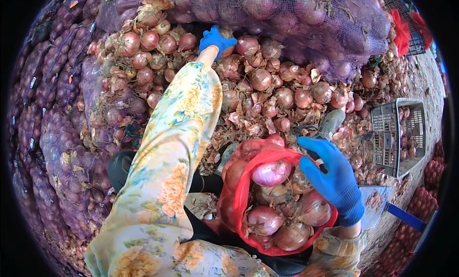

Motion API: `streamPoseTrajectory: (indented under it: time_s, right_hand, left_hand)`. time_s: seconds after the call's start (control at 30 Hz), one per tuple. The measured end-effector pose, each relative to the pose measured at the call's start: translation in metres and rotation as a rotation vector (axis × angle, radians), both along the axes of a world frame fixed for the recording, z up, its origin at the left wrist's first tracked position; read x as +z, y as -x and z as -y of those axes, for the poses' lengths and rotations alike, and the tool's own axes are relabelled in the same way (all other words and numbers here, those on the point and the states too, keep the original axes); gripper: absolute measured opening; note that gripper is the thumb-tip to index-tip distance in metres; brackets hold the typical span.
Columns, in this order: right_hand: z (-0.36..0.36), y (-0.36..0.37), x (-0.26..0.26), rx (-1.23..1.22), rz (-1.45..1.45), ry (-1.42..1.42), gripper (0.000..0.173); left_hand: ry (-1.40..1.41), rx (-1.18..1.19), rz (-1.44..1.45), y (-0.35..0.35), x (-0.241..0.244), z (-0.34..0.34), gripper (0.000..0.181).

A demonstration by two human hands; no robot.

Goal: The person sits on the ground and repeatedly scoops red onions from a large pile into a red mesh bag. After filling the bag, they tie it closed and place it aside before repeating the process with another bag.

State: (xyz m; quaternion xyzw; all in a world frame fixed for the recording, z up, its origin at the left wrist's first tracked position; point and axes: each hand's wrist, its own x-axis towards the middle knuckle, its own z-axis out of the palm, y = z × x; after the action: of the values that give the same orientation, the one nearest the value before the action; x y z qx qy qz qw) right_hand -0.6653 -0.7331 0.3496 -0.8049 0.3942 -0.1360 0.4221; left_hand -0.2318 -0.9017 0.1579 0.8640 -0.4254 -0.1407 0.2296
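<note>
My left hand (pixel 217 44), in a blue knitted glove, reaches far out over the loose red onions (pixel 261 80). Its fingers are spread beside an onion (pixel 226 33); whether they touch it I cannot tell. My right hand (pixel 331 180), gloved in blue too, is at the right rim of a red mesh bag (pixel 244 191). A black tool handle (pixel 317 161) with a pale band shows between its thumb and fingers; the rest of the tool is hidden. Inside the bag's wide mouth lie several large onions (pixel 264 219), one a brighter purple (pixel 272 173).
A full purple mesh sack (pixel 287 11) lies across the far side. More purple sacks (pixel 61 140) are stacked at left. At right stand a grey plastic crate (pixel 385 137) with onions and filled red sacks (pixel 416 212). A shoe (pixel 331 124) rests among loose skins.
</note>
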Motion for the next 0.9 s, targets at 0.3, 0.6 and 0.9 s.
streamPoseTrajectory:
  time_s: [0.3,0.6,0.9]
  right_hand:
    - [0.001,0.025,0.001,0.183,-0.133,-0.248,0.069]
    - [0.012,0.037,-0.016,0.115,-0.058,-0.176,0.036]
    - [0.023,0.043,-0.025,-0.174,-0.032,-0.001,0.023]
  left_hand:
    - [0.639,0.073,-1.626,0.049,0.006,-0.115,0.068]
    - [0.888,-0.874,-0.627,0.194,0.233,-0.272,0.073]
    - [0.490,-1.234,-0.889,0.262,0.193,-0.259,0.037]
